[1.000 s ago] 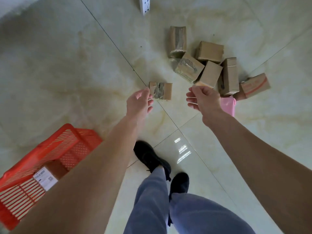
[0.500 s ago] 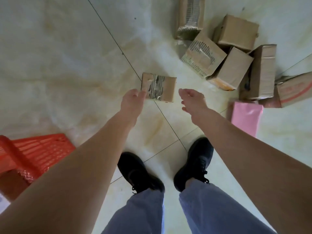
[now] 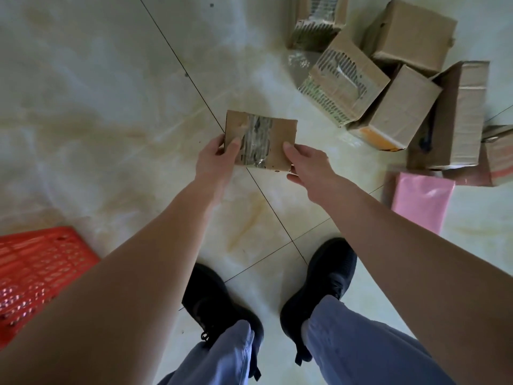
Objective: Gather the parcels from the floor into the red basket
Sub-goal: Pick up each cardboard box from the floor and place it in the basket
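From my remote view I look straight down at a glossy floor of large pale cream tiles with soft yellowish-brown marbled veining. Thin dark grout lines cross it diagonally and meet near the centre of the view. Soft, even light falls on the tiles, with a gentle sheen. A few small dark specks dot the surface.

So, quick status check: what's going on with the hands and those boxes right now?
Left hand and right hand both grip small taped cardboard parcel. Red plastic basket at left. Nothing blocking.
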